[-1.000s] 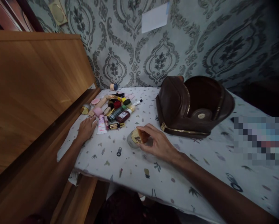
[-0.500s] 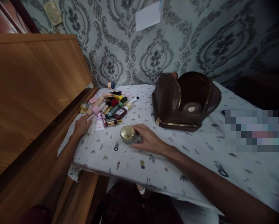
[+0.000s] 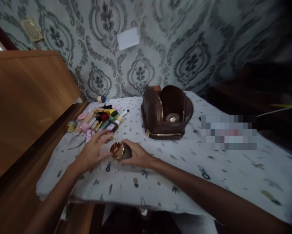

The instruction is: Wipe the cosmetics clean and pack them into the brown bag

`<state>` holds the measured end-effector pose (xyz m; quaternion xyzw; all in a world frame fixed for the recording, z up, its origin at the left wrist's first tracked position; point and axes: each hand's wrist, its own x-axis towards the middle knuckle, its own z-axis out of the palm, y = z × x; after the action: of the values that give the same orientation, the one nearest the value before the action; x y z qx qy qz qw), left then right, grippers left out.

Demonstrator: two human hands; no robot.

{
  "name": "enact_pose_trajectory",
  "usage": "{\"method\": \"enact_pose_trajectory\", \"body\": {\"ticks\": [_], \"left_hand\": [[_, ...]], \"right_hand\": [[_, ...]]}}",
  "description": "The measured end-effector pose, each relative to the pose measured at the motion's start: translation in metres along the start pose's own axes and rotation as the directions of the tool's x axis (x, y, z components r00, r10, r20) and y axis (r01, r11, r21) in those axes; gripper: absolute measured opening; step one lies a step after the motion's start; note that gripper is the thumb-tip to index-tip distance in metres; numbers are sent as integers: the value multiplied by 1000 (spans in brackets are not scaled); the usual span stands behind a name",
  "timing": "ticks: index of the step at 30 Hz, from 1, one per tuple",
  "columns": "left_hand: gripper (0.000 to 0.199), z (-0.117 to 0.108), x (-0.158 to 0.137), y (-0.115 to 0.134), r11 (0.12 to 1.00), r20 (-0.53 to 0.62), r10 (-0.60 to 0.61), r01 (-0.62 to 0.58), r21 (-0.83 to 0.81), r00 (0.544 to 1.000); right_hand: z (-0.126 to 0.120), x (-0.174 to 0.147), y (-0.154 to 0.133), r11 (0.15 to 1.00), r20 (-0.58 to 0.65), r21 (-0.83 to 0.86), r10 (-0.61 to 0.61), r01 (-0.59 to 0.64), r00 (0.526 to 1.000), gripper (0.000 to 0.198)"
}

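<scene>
A jar with a shiny gold lid [image 3: 117, 150] is in the grip of my right hand [image 3: 137, 154], tilted so that the lid faces left. My fingers and thumb wrap its glass body from the right. Just left of the lid is my left hand [image 3: 92, 151], fingers spread and slightly blurred, holding nothing. Behind it lies a cluster of cosmetics, among them a dark red bottle [image 3: 113, 126], a green tube [image 3: 108, 123] and a pink-and-white tube [image 3: 88, 136], partly covered by my left hand. A second gold-lidded jar [image 3: 71, 126] stands at the cluster's left edge.
An unzipped brown bag [image 3: 165, 113] stands behind and right of my right hand. A small blue-and-beige jar [image 3: 101, 99] sits near the wall. The wooden panel [image 3: 33, 97] borders the left side of the patterned tablecloth [image 3: 160, 185]. A blurred-out item lies at right.
My right hand has lifted and tilted the gold-lidded jar. My left hand has come from the cosmetics' left edge towards the jar's lid. The view has swung to the right.
</scene>
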<state>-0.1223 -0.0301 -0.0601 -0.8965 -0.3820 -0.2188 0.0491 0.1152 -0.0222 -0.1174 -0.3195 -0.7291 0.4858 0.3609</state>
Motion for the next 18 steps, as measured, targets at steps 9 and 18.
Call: {"method": "enact_pose_trajectory", "body": {"ticks": [9, 18], "left_hand": [[37, -3, 53, 55, 960, 177, 278, -277, -30, 944], [32, 20, 92, 104, 993, 164, -88, 72, 98, 983]], "right_hand": [[-29, -20, -35, 873, 199, 475, 16, -111, 980, 52], [-36, -36, -32, 996, -304, -86, 11, -39, 953, 43]]}}
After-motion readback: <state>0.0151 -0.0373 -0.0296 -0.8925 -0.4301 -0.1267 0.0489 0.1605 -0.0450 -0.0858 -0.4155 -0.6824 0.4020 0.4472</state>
